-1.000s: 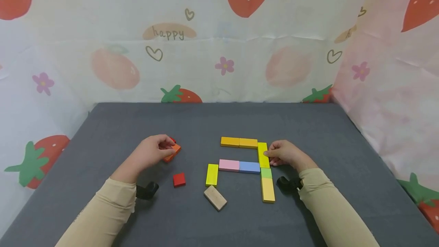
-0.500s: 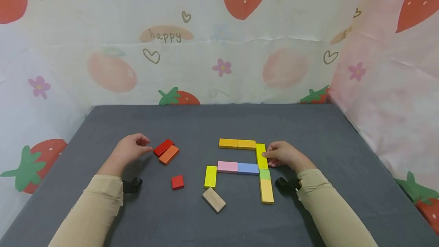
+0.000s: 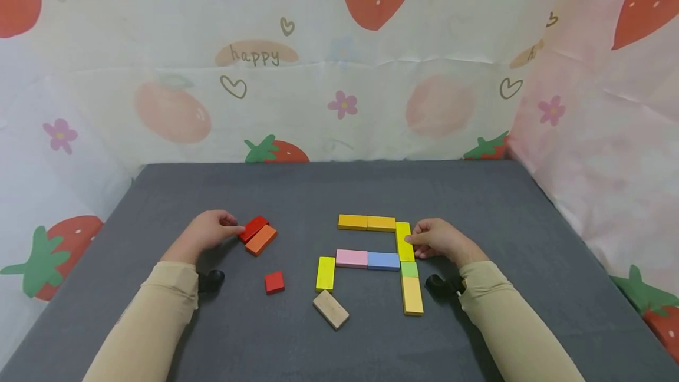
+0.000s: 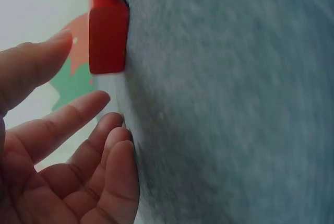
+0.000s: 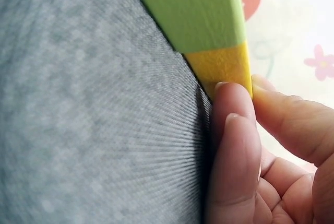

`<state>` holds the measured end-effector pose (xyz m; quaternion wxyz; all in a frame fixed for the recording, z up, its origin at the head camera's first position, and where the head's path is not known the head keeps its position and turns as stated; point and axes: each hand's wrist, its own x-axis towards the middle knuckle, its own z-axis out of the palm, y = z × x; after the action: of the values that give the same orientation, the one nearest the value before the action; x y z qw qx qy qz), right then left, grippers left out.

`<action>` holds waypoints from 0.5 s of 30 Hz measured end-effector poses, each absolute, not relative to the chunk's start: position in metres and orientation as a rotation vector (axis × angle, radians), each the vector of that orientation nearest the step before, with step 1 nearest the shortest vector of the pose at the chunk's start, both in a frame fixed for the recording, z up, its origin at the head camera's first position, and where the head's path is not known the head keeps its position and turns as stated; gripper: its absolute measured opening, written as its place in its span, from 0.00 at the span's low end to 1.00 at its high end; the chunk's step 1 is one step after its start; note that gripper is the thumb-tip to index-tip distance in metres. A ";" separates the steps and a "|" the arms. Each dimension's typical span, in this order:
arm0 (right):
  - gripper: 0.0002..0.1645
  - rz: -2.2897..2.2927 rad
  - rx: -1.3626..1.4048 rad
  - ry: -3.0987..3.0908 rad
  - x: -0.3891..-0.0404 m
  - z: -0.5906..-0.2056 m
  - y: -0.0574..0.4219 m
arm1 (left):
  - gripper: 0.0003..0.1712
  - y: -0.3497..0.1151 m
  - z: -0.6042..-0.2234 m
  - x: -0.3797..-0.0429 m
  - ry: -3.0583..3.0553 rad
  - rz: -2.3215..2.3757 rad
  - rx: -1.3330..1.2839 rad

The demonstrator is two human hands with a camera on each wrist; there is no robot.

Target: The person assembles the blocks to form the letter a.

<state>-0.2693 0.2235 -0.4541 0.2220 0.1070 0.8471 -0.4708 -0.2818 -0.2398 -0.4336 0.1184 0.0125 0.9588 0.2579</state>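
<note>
At the left of the table, my left hand (image 3: 211,231) is beside a red block (image 3: 253,227), fingertips right at its near end. In the left wrist view the thumb and fingers are spread apart, with the red block (image 4: 108,38) just beyond them. An orange block (image 3: 261,240) lies against that red one. My right hand (image 3: 439,237) holds the right side of a long yellow block (image 3: 402,241), thumb on top and fingers along its edge. In the right wrist view a green block (image 5: 195,12) touches the yellow block's (image 5: 222,67) end.
Two amber blocks (image 3: 366,223) lead left from the yellow block's top. Pink (image 3: 352,258) and blue (image 3: 384,261) blocks form a lower row, with a short yellow block (image 3: 326,274) at its left. A wooden block (image 3: 331,309), a red cube (image 3: 274,282) and a pale yellow block (image 3: 412,296) lie nearer.
My left hand has let go of the orange block, drawn back left, then come rightward to the red block's end. My right hand has stayed at the yellow block.
</note>
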 end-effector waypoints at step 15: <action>0.11 -1.282 0.296 2.348 -0.268 -0.452 0.222 | 0.21 -0.220 -0.438 -0.285 2.782 0.782 0.062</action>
<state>-0.2681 0.2220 -0.4516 0.2231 0.1073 0.8504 -0.4642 -0.2853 -0.2204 -0.4381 0.1252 0.0213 0.9549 0.2683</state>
